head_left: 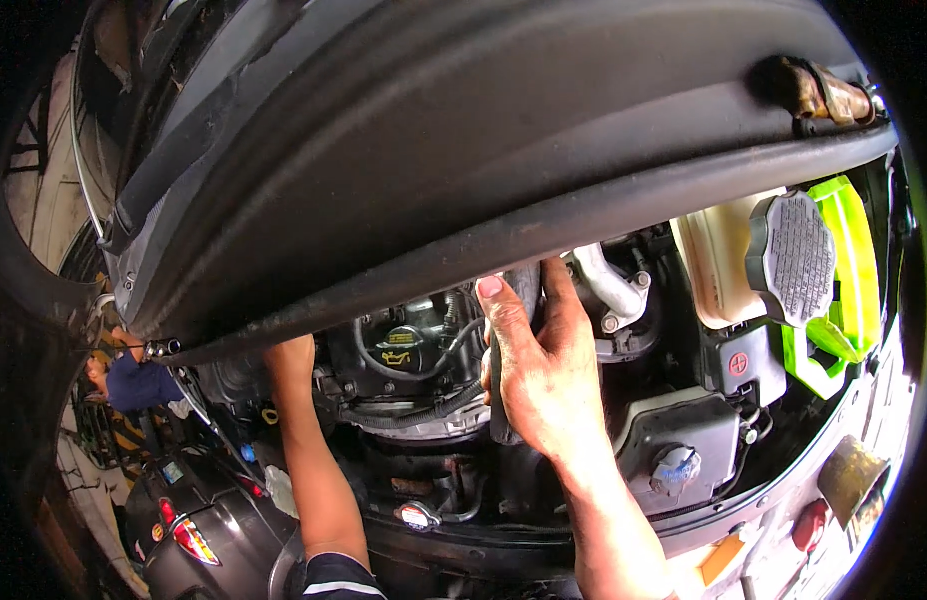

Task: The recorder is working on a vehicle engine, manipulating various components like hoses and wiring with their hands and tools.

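Observation:
My right hand (549, 365) is in the middle of an engine bay, its fingers wrapped round a thick black hose (506, 405); the thumb lies along the hose's upper part. A silvery metal pipe (612, 285) with a bolted flange is just right of those fingers. My left hand (292, 352) reaches up on the left side of the engine, its fingers hidden behind the rounded edge of a large dark panel (464, 160). Between the two hands are the black oil filler cap (399, 345) with a yellow mark and a ribbed black conduit (424, 412).
On the right stand a cream reservoir with a grey cap (792, 258), a bright yellow-green strap-like item (849, 285) and a black tank with a bluish cap (676, 468). A radiator cap (417, 516) is near the front. At lower left are a dark motorcycle (204, 530) and another person (142, 378).

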The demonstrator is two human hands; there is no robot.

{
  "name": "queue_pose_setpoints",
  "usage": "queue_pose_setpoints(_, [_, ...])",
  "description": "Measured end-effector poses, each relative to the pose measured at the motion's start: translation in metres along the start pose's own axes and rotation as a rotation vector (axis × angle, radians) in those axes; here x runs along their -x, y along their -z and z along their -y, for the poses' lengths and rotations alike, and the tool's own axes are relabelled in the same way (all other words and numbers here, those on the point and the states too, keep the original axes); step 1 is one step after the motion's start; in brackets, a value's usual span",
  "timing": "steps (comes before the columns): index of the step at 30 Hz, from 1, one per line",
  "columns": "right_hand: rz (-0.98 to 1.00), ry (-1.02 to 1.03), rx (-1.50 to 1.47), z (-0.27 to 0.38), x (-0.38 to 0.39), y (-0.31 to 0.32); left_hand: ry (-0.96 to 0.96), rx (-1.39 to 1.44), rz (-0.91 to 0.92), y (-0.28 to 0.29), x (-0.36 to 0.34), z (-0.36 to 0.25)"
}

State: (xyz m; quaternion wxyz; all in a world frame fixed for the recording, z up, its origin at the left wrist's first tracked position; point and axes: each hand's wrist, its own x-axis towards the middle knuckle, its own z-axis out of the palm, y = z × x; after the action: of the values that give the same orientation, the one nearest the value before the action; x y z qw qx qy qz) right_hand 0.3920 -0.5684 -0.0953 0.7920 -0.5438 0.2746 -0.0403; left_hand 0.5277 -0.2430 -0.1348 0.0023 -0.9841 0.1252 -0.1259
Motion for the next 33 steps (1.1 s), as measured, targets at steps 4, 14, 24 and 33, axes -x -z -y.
queue_pose_setpoints(4, [-0.038, 0.03, 0.103, -0.002, 0.0, 0.0, -0.043, -0.162, -0.012, 0.001, -0.004, 0.001])
queue_pose_setpoints(14, [-0.019, -0.023, 0.112, 0.001, 0.001, -0.002, 0.062, -0.319, 0.007, 0.015, 0.001, 0.083])
queue_pose_setpoints(24, [-0.03, 0.121, 0.057, -0.003, 0.002, -0.004, -0.019, 0.034, 0.063, -0.003, 0.003, 0.056])
queue_pose_setpoints(33, [-0.078, 0.085, 0.13, -0.003, 0.001, -0.004, 0.025, 0.033, 0.136, 0.014, 0.001, 0.019])
